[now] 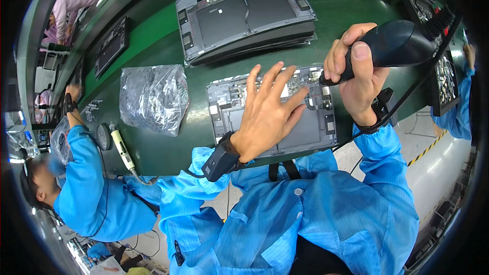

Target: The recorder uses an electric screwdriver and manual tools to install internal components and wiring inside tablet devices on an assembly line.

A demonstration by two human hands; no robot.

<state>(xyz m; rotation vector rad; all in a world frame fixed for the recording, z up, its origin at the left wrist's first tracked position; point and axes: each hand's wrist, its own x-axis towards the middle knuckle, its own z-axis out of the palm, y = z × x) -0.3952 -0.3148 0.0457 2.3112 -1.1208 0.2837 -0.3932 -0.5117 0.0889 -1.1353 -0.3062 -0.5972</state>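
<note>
An opened laptop base (318,122) lies in front of me, its circuit board along the far side and its dark battery cells nearer to me. My left hand (270,112) rests over the middle of it with the fingers spread, covering part of the board. Closed around a black corded electric screwdriver (392,46) is my right hand (359,71), at the base's far right corner. The tool leans, its narrow tip down by the board's right end; whether the tip touches a screw cannot be seen.
A stack of similar laptop bases (244,18) stands just beyond. To the left lie a clear plastic bag (154,98) and a pale yellow corded screwdriver (121,147). A black parts tray (445,81) is at the right. A co-worker (102,188) in blue works at the left.
</note>
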